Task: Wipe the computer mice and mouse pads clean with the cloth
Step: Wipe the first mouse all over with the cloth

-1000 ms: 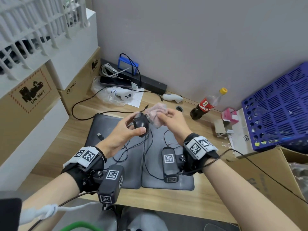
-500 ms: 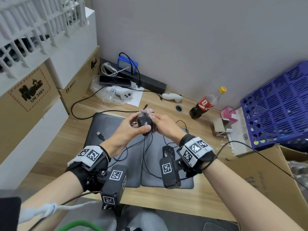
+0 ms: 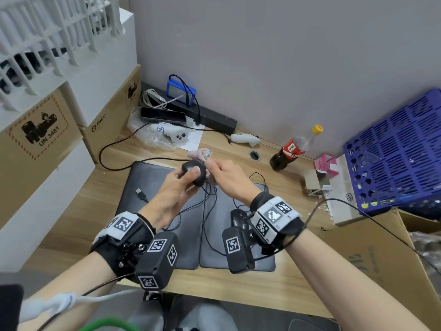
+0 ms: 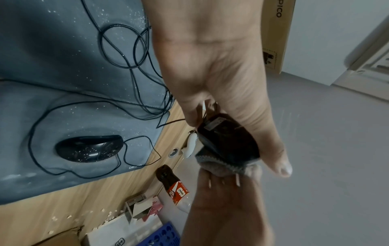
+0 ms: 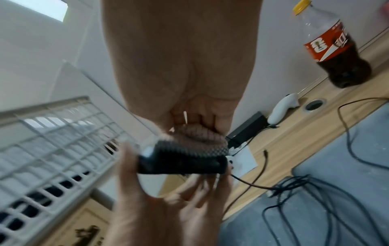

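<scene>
- The left hand (image 3: 176, 189) grips a black mouse (image 3: 194, 172) above the two mouse pads (image 3: 167, 211).
- The right hand (image 3: 229, 177) pinches the pink cloth (image 3: 200, 155) against this mouse.
- A second mouse (image 4: 89, 148) lies on the right pad.

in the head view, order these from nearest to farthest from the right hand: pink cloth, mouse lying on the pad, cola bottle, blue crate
1. pink cloth, gripped in the right hand itself
2. mouse lying on the pad, just below the wrist
3. cola bottle, standing to the right by the wall
4. blue crate, far right edge of the desk
</scene>
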`<act>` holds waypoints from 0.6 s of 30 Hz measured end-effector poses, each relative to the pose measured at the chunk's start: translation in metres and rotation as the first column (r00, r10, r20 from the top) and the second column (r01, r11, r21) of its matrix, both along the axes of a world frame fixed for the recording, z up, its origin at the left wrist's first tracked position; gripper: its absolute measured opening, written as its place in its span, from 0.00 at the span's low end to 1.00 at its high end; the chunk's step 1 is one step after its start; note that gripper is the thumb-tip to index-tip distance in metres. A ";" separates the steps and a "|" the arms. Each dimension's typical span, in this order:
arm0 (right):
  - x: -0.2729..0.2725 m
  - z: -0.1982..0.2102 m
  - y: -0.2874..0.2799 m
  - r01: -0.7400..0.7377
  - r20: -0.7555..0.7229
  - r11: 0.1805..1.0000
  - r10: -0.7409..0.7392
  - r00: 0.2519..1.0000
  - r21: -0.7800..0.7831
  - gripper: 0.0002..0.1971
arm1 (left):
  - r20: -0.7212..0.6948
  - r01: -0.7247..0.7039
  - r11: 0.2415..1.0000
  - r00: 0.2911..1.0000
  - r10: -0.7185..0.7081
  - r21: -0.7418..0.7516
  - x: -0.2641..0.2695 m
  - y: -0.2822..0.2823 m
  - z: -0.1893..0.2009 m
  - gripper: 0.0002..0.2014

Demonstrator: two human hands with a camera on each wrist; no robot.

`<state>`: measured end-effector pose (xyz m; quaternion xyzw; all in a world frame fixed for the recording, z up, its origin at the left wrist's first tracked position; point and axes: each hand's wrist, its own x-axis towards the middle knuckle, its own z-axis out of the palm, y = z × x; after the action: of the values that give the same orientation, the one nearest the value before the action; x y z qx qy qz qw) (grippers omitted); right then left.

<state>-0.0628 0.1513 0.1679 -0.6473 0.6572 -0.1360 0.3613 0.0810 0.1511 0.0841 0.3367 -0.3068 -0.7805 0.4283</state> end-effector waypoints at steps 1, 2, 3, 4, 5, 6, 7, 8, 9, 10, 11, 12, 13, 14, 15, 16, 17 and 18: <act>0.000 0.003 0.002 -0.026 0.023 1.000 0.026 0.999 -0.010 0.20 | -0.005 -0.023 1.000 1.000 0.023 0.007 0.001 -0.002 0.000 0.49; 0.000 0.005 0.004 -0.055 0.051 0.998 0.056 0.997 -0.019 0.20 | -0.008 -0.045 0.999 0.999 0.045 0.015 0.002 -0.003 -0.001 0.48; 0.001 0.006 0.005 -0.084 0.079 0.996 0.086 0.993 -0.026 0.19 | -0.007 -0.055 0.998 0.998 0.055 0.022 0.003 -0.005 -0.003 0.48; 0.001 0.005 0.005 -0.096 0.105 0.995 0.099 0.990 -0.029 0.19 | -0.002 -0.052 0.998 0.999 0.052 0.021 0.004 -0.006 -0.003 0.47; 0.000 0.002 0.004 -0.086 0.118 0.996 0.088 0.989 -0.025 0.20 | 0.003 -0.036 0.999 0.999 0.036 0.008 0.005 -0.006 -0.002 0.44; -0.003 0.000 0.001 -0.056 0.125 0.998 0.057 0.991 -0.009 0.21 | 0.014 -0.010 1.000 1.000 0.010 -0.008 0.005 -0.006 -0.001 0.41; -0.006 -0.001 -0.001 -0.024 0.133 1.000 0.021 0.991 0.017 0.21 | 0.017 0.013 1.000 1.000 -0.013 -0.023 0.003 -0.006 0.001 0.41; -0.009 -0.001 -0.003 -0.008 0.134 0.999 0.003 0.991 0.036 0.20 | 0.010 0.031 0.999 0.999 -0.031 -0.031 0.002 -0.006 0.002 0.43; -0.010 -0.002 -0.003 -0.003 0.118 0.999 -0.002 0.993 0.041 0.19 | -0.008 0.038 0.999 0.999 -0.038 -0.032 0.001 -0.007 0.002 0.44; -0.011 -0.001 -0.003 -0.011 0.101 0.999 0.006 0.995 0.044 0.19 | -0.023 0.034 0.999 0.999 -0.035 -0.030 0.000 -0.008 0.002 0.43; -0.011 -0.002 -0.004 -0.020 0.091 0.999 0.016 0.996 0.045 0.19 | -0.027 0.023 1.000 0.999 -0.024 -0.019 0.000 -0.010 0.001 0.44; -0.010 -0.002 -0.003 -0.029 0.098 0.999 0.025 0.995 0.042 0.19 | -0.020 0.008 1.000 1.000 -0.008 -0.001 0.001 -0.011 0.000 0.46; -0.006 -0.001 -0.001 -0.051 0.111 0.998 0.046 0.993 0.043 0.19 | -0.011 -0.006 1.000 1.000 0.007 0.017 0.003 -0.012 0.000 0.49; -0.004 -0.002 0.000 -0.075 0.123 0.996 0.069 0.990 0.042 0.20 | -0.009 -0.016 0.999 1.000 0.016 0.032 0.004 -0.012 0.000 0.52; -0.001 -0.004 0.000 -0.089 0.130 0.995 0.082 0.988 0.044 0.21 | -0.011 -0.021 0.999 1.000 0.021 0.039 0.006 -0.012 -0.001 0.54; 0.000 -0.004 -0.002 -0.084 0.130 0.995 0.078 0.988 0.043 0.22 | -0.010 -0.020 0.999 1.000 0.020 0.040 0.006 -0.011 -0.001 0.55; -0.001 -0.004 -0.004 -0.058 0.123 0.997 0.052 0.991 0.044 0.21 | -0.010 -0.012 0.999 1.000 0.012 0.032 0.005 -0.010 -0.001 0.55; -0.002 -0.004 -0.006 -0.024 0.117 0.999 0.019 0.993 0.042 0.20 | -0.017 0.006 1.000 1.000 -0.006 0.018 0.003 -0.009 0.000 0.54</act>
<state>-0.0648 0.1448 0.1635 -0.6373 0.6309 -0.1555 0.4143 0.0841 0.1420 0.0844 0.3330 -0.2973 -0.7873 0.4253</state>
